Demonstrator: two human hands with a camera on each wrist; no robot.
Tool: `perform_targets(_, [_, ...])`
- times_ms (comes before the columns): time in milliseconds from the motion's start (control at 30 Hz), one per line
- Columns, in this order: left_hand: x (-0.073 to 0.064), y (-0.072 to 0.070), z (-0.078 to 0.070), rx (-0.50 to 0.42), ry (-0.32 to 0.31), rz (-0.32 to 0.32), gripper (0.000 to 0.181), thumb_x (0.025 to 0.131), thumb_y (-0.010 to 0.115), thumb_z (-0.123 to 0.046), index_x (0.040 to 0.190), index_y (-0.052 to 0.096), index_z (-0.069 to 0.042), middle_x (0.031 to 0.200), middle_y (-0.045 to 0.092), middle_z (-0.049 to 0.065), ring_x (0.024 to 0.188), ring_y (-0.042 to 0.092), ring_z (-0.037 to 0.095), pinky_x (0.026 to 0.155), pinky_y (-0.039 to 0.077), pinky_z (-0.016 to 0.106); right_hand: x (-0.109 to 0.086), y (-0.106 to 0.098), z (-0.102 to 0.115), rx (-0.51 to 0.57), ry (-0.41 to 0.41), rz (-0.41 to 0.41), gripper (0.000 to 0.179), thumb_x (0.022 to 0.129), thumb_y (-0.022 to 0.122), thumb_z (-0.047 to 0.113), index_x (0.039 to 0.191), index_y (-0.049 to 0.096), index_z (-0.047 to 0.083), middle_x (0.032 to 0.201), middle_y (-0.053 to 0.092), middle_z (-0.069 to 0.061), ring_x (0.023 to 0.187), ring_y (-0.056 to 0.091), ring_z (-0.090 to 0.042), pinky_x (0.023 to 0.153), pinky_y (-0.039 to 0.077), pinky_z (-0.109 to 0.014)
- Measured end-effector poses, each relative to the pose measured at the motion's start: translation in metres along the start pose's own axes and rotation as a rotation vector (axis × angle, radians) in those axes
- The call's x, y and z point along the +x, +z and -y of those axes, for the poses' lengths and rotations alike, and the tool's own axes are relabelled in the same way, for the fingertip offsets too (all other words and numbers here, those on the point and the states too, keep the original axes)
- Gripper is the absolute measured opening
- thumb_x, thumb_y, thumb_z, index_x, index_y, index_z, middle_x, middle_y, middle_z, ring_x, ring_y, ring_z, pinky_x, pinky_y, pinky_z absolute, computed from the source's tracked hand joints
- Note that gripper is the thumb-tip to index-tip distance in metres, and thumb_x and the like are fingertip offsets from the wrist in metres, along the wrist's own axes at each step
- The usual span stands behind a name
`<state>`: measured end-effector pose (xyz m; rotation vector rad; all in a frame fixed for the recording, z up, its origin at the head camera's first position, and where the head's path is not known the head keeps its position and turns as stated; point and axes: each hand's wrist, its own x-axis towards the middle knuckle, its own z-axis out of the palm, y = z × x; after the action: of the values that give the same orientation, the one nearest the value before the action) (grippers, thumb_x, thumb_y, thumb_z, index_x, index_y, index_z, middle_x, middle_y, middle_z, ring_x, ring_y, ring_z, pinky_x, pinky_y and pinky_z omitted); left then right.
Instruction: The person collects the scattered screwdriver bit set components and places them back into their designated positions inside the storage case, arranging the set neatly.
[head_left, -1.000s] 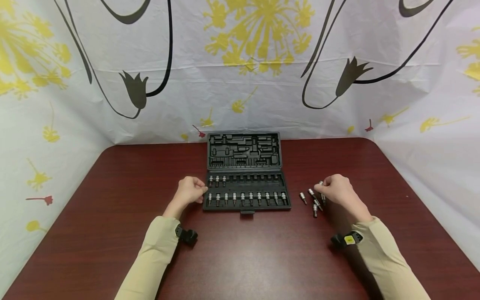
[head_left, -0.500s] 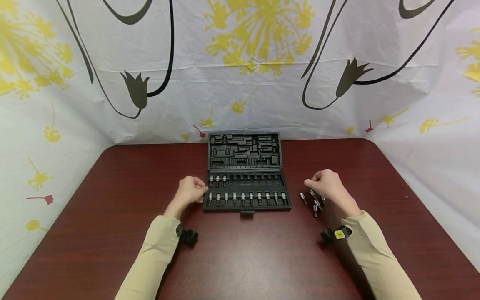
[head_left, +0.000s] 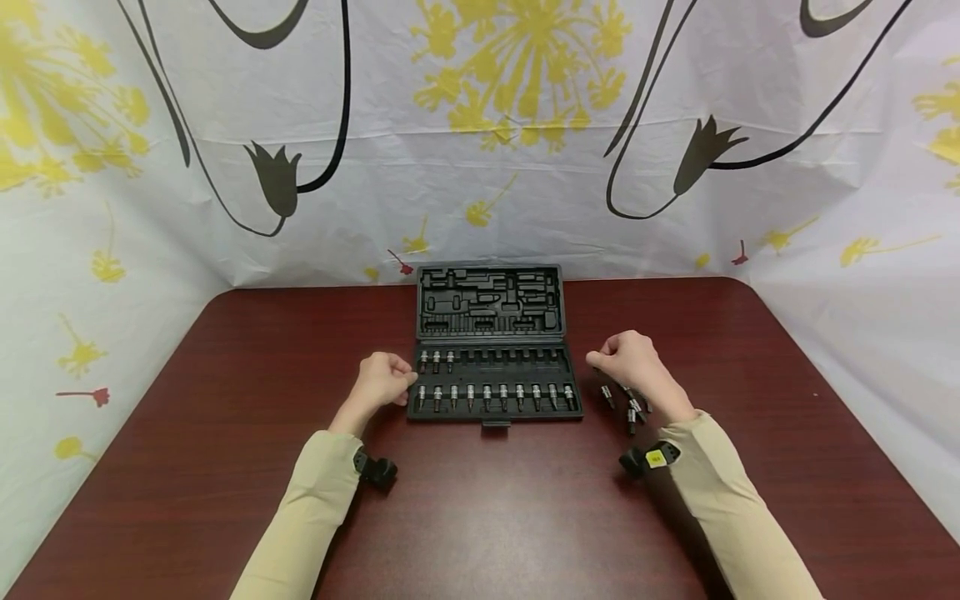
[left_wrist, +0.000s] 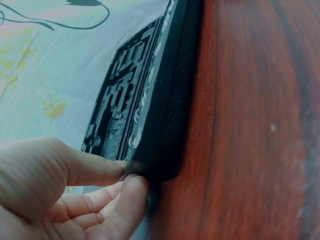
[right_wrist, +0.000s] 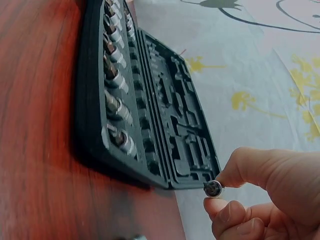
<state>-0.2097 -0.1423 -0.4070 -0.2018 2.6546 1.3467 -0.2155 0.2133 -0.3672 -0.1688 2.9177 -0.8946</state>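
Observation:
A black plastic case (head_left: 517, 379) lies unfolded on the table. Bit sockets fill its front row (head_left: 487, 398), and 3 more (head_left: 437, 361) sit at the left of the back row. My left hand (head_left: 382, 382) pinches the case's left edge between thumb and forefinger, as the left wrist view shows at the case corner (left_wrist: 150, 162). To the right of the case, my right hand (head_left: 633, 365) is raised over the table. It pinches a bit socket (right_wrist: 213, 188) by thumb and fingertips, its bit end facing the right wrist camera. Below that hand lie several loose bit sockets (head_left: 632, 412), partly covered.
The case lid (head_left: 491, 302), with moulded hollows, leans back near the patterned cloth (head_left: 525, 200) that hangs behind the table. Dark reddish wood (head_left: 495, 508) stretches in front of the case. Both wrists wear small black cameras (head_left: 378, 473).
My right hand has lifted a bit socket off the loose group and moved left with it, towards the case. My left hand stays on the case edge.

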Motion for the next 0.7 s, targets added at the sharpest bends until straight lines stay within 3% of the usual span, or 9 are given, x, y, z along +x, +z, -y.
perform_targets(433, [0.001,0.0,0.0,0.003,-0.004,0.003,0.012,0.088,0.063,-0.004,0.092,0.063,0.007,0.079,0.067,0.016,0.052,0.061,0.014,0.05,0.057,0.028,0.012,0.01,0.022,-0.008,-0.047,-0.032,0.028,0.083,0.059,0.018,0.056,0.055,0.009,0.048,0.041,0.007,0.047,0.037,-0.011,0.047,0.031,-0.023])
perform_targets(700, [0.0,0.0,-0.001,0.005,-0.005,-0.007,0.012,0.087,0.064,-0.004,0.092,0.063,0.007,0.078,0.067,0.015,0.05,0.06,0.012,0.049,0.056,0.028,0.018,0.018,0.03,0.025,-0.066,-0.005,0.034,0.086,0.059,0.017,0.054,0.049,0.011,0.046,0.035,0.006,0.043,0.031,-0.01,0.046,0.028,-0.023])
